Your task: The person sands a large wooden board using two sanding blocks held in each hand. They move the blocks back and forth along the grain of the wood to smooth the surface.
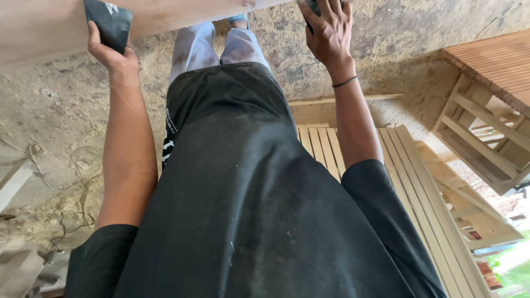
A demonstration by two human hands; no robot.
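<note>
Fingers of your left hand (113, 55) clamp a dark sanding block (109, 22) against the board (49, 25); your right hand (329, 34) grips another dark block (312, 6).

- Soft daylight filled the scene, even and fairly bright, with no hard-edged shadows on the sawdust floor (66, 127).
- The brightest patch sat at the lower right corner, where the outdoor strip (513, 265) was blown out to near white.
- The black shirt (248, 209) read dull and flat, showing dust specks clearly.
- Focus held sharp across the middle; the wooden board (49, 27) at the top edge looked slightly soft.
- Lines bowed towards the frame edges, typical wide-lens stretch.
</note>
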